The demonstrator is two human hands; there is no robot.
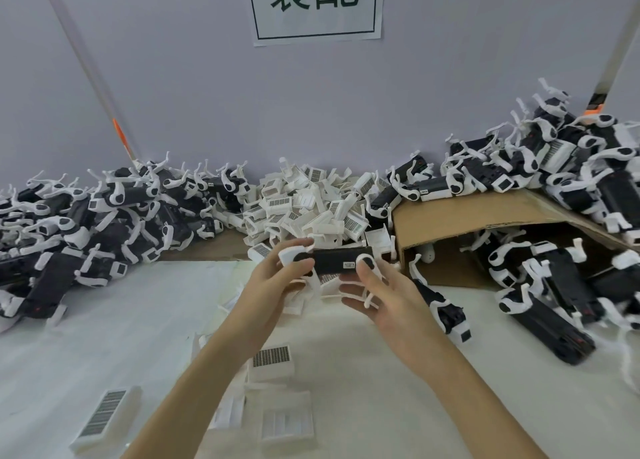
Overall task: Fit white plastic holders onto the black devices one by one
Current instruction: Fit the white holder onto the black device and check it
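White wall sign (315,6) reading 装配, barcode labels unreadable

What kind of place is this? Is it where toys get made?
Probably a small factory assembly bench. Big piles of identical black devices line the wall, a heap of white holders waits at the middle, and a printed sign hangs above. The left hand and right hand hold one device.

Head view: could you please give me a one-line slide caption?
Both hands, left hand and right hand, hold a black device before a heap of white holders.
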